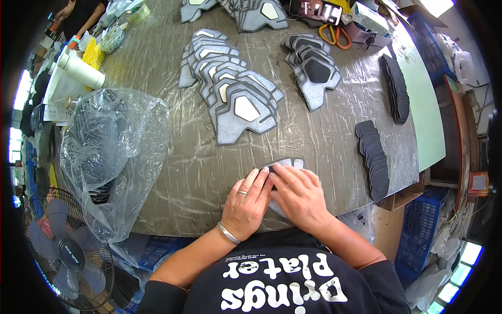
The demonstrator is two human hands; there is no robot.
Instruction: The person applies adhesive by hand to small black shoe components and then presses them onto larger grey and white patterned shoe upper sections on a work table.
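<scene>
Near the table's front edge, a grey flat piece (284, 162) with dark borders lies mostly under my two hands. A bit of black material (271, 169) shows on it between the fingertips. My left hand (248, 201) lies on the piece with its fingers stretched out and side by side; it wears a ring and a bracelet. From the other side my right hand (300, 196) rests on the piece, fingers extended towards the left fingertips and thumb apart. Ahead is a fanned stack of similar grey pieces (238, 131) with white centres. Another stack (316, 91) has black centres.
Rows of black patches (374, 162) lie at right. A clear plastic bag (115, 146) with dark pieces covers the left side, near a fan (70, 254). Orange-handled scissors (335, 36), a phone (315, 11) and a white bottle (81, 69) are farther back. Another person's arm (89, 23) shows far left.
</scene>
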